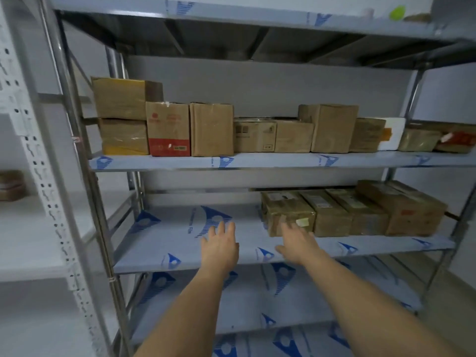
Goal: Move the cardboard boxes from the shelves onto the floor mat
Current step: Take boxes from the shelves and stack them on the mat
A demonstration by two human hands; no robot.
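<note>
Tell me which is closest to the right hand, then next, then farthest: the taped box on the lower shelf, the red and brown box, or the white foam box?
From the right hand:
1. Taped box, lower shelf, just beyond the fingertips.
2. Red and brown box, upper shelf, left.
3. White foam box, upper shelf, far right.

A white foam block (392, 134) is seen on the middle tier, wedged among the goods at the right. A blurred yellow-green object (397, 12) is set on the top tier, near its right end. At the far left, a white perforated upright (38, 161) is fixed beside the rack, and a brown bundle (11, 185) is laid on a pale ledge behind it.
</note>
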